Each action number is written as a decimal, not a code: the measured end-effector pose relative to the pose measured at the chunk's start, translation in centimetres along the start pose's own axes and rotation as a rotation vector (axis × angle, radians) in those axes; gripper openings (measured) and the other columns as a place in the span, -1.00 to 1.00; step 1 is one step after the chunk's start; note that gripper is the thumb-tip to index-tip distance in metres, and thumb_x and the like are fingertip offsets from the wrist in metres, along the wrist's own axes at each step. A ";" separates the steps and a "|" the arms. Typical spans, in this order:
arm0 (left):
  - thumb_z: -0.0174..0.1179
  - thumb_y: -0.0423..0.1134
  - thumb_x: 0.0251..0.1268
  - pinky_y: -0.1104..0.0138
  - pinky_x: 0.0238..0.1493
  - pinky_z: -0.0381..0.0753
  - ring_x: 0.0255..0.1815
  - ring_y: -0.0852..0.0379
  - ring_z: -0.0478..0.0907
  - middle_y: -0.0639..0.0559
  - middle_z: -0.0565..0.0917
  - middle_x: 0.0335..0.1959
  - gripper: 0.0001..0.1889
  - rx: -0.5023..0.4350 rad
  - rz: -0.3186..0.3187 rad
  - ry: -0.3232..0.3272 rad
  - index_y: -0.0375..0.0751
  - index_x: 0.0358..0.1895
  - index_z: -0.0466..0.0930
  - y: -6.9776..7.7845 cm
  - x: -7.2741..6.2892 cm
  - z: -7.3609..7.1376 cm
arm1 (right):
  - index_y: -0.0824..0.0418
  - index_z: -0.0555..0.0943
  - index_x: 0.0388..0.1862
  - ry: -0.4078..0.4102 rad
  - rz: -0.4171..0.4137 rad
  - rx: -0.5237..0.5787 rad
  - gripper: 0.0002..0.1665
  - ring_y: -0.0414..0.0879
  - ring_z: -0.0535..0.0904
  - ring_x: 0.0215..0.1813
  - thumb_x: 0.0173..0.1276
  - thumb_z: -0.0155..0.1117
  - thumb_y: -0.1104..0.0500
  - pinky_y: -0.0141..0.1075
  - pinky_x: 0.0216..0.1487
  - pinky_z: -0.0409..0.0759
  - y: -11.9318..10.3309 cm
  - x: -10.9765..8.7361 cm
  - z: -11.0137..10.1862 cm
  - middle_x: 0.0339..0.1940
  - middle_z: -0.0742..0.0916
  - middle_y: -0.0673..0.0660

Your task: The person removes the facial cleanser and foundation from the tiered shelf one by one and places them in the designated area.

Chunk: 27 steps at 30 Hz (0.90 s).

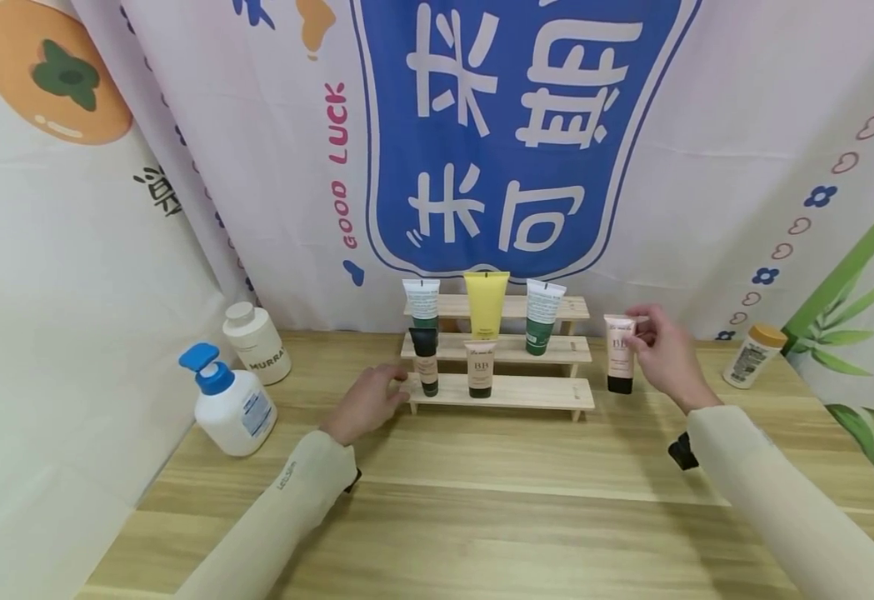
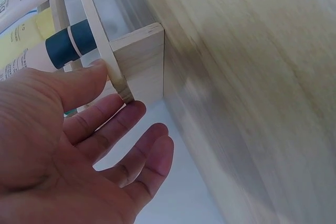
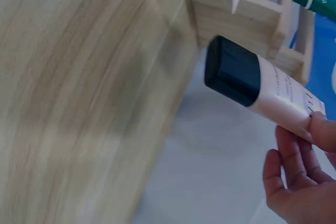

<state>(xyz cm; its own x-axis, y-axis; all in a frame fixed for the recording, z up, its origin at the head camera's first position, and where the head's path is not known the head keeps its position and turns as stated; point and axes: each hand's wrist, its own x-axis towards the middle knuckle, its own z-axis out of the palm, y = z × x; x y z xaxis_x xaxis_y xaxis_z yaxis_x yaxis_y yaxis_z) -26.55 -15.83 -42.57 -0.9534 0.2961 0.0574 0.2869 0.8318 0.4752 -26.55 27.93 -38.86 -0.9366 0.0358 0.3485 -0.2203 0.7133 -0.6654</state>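
A three-tier wooden display stand (image 1: 511,392) holds several cosmetic tubes. My left hand (image 1: 369,402) pinches the left end of its lowest tier; in the left wrist view the thumb (image 2: 86,83) lies on the board's upper side and fingertips meet its end. On that tier stand a black-capped beige tube (image 1: 427,373) and a pink BB cream tube (image 1: 480,371). Right of the stand, my right hand (image 1: 665,354) grips another pink BB cream tube (image 1: 620,354) by its upper part, black cap downward. The right wrist view shows this tube (image 3: 281,90) held between thumb and fingers.
A yellow tube (image 1: 486,304) and two white-and-green tubes stand on the higher tiers. Left on the table (image 1: 481,517) are a blue-pump bottle (image 1: 234,408) and a white bottle (image 1: 258,346). An orange-capped bottle (image 1: 753,358) stands far right. A printed curtain (image 1: 294,200) hangs behind.
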 end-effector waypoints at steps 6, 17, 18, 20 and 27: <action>0.23 -0.24 0.29 0.11 0.10 0.43 0.10 -0.07 0.43 -0.11 0.54 0.08 -0.66 0.011 0.000 -0.004 -0.24 0.10 0.52 -0.3 0.2 0.2 | 0.34 0.35 0.22 -0.102 0.060 0.024 -0.54 0.13 0.53 -0.18 0.35 0.13 0.39 -0.13 -0.26 0.54 1.5 0.8 1.0 -0.16 0.60 0.34; 0.22 -0.24 0.30 0.11 0.12 0.41 0.13 -0.07 0.40 -0.13 0.52 0.11 -0.66 -0.001 -0.012 -0.019 -0.24 0.11 0.52 -0.1 0.2 -0.1 | 0.37 0.41 0.15 -0.087 0.127 0.046 -0.57 0.22 0.56 -0.13 0.33 0.21 0.33 -0.07 -0.23 0.57 3.7 2.6 3.6 -0.10 0.61 0.42; 0.22 -0.24 0.30 0.11 0.12 0.41 0.13 -0.07 0.40 -0.13 0.52 0.11 -0.66 -0.002 -0.014 -0.019 -0.23 0.11 0.52 0.0 0.2 -0.1 | 0.38 0.43 0.12 -0.089 0.135 0.045 -0.61 0.22 0.56 -0.13 0.33 0.20 0.33 -0.08 -0.23 0.57 3.8 2.7 3.9 -0.11 0.62 0.42; 0.23 -0.24 0.30 0.12 0.12 0.42 0.12 -0.06 0.41 -0.12 0.52 0.10 -0.66 -0.001 -0.014 -0.016 -0.23 0.11 0.52 0.0 0.1 -0.1 | 0.39 0.47 0.05 -0.089 0.149 0.033 -0.68 0.20 0.57 -0.14 0.34 0.20 0.33 -0.11 -0.24 0.56 4.1 2.9 4.4 -0.12 0.63 0.41; 0.23 -0.26 0.29 0.12 0.11 0.42 0.11 -0.07 0.43 -0.15 0.54 0.09 -0.66 -0.020 -0.020 -0.018 -0.25 0.10 0.52 0.0 0.2 -0.1 | 0.43 0.56 -0.12 -0.072 0.130 -0.007 -0.79 0.13 0.58 -0.23 0.30 0.24 0.33 -0.21 -0.32 0.53 4.3 3.2 5.7 -0.23 0.66 0.36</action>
<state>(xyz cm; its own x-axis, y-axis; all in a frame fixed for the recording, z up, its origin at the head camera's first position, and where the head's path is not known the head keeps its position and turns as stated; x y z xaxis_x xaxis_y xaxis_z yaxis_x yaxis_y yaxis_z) -26.78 -15.81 -42.47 -0.9571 0.2881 0.0317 0.2657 0.8283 0.4934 -32.02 27.13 -44.35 -0.9744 0.0778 0.2109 -0.0942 0.7105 -0.6974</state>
